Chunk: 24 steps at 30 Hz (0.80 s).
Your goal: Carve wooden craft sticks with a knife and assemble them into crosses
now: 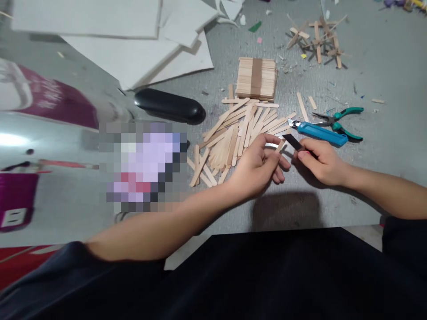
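Note:
My left hand (258, 164) pinches a short piece of wooden craft stick (281, 145) between thumb and fingers. My right hand (322, 161) is closed round a knife with a dark, slant-tipped blade (293, 142); its handle is mostly hidden in the fist. The blade's tip points at the stick, close to its upper end; whether they touch I cannot tell. Just beyond my hands lies a blue utility knife (322, 133) with its blade out. A loose pile of craft sticks (230, 138) spreads beside and partly behind my left hand.
Behind the pile sits a banded bundle of craft sticks (245, 80). Green-handled pliers (340, 121) lie at the right, and joined stick pieces (318, 42) farther back. A black case (170, 106), white boards (86, 18) and a pixelated patch (147, 164) occupy the left.

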Available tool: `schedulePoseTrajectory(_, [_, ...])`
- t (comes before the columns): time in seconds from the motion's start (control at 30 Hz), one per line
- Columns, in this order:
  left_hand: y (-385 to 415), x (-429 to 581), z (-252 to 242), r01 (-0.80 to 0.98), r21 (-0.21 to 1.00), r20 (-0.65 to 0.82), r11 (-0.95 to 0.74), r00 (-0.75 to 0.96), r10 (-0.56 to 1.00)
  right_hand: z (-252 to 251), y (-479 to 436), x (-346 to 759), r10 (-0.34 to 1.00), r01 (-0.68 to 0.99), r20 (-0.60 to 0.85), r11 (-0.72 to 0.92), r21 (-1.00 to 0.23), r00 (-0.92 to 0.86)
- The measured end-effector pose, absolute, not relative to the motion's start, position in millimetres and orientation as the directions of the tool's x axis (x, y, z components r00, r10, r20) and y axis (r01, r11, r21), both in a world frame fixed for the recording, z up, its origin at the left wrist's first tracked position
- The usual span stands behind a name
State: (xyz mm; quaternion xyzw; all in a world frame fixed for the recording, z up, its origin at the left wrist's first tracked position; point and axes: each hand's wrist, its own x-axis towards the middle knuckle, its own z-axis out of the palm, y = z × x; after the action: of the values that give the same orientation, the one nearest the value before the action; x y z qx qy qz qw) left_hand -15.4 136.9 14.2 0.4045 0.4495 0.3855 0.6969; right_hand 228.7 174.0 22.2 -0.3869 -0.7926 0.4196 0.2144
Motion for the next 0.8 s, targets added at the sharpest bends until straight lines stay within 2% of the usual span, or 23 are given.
schedulePoseTrajectory(0.17, [142,-15,7,-0.218,0.91,-0.272,0.351,0.325,0.906,16,181,219,0.829,0.335,-0.018,0.206,-0.919,-0.559])
schedulePoseTrajectory(0.37, [143,0,4,-0.236,0.923,-0.247,0.303,0.242,0.938,8,182,222,0.849,0.296,0.04,0.227,-0.928,-0.526])
schedulePoseTrajectory(0.53, [150,20,19,-0.205,0.91,-0.311,0.36,0.238,0.92,5,181,233,0.891,0.249,0.086,0.216,-0.944,-0.446])
schedulePoseTrajectory(0.67, [153,38,23,-0.2,0.926,-0.274,0.319,0.221,0.936,3,177,231,0.904,0.107,0.094,0.152,-0.983,-0.417])
schedulePoseTrajectory(0.8, [152,39,5,-0.234,0.94,-0.199,0.247,0.211,0.957,-2,172,226,0.889,-0.038,0.109,0.103,-0.994,-0.446])
